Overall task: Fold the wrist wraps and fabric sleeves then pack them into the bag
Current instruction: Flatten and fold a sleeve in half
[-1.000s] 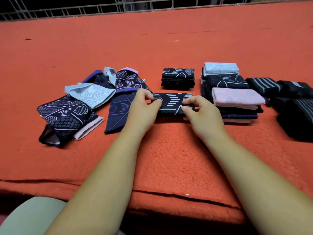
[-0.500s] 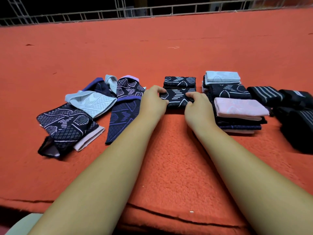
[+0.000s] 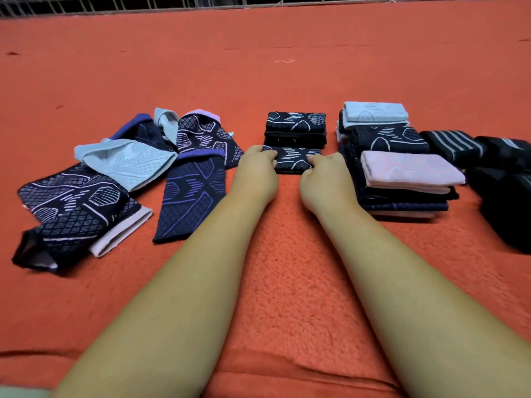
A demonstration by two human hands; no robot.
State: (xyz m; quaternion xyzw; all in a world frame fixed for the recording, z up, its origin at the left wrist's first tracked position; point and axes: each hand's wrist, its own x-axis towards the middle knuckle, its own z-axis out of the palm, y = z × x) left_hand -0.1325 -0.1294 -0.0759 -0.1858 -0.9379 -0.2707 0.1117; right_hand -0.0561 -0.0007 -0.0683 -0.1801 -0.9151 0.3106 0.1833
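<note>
Two grips hold one folded dark blue cloth sleeve with white lines (image 3: 296,158). The left grip (image 3: 255,173) pinches its left end. The right grip (image 3: 327,176) pinches its right end. The fingers of both curl onto the cloth.

The sleeve lies on the fuzzy orange surface (image 3: 287,268), just in front of a small stack of folded dark sleeves (image 3: 296,127). I cannot tell if the two touch.

Close by on the right sits a taller pile of folded sleeves (image 3: 408,206). A folded pink sleeve (image 3: 411,170) lies on its near top and a folded light blue sleeve (image 3: 375,113) at its back. Farther right lie black wrist wraps with grey stripes (image 3: 451,146).

On the left is a messy heap that is not folded. It has a loose light blue sleeve (image 3: 129,162), a dark sleeve with purple lines (image 3: 192,196) just beside the left arm, and a dark sleeve with white net marks (image 3: 71,208). A wire fence (image 3: 143,4) runs along the far edge.
</note>
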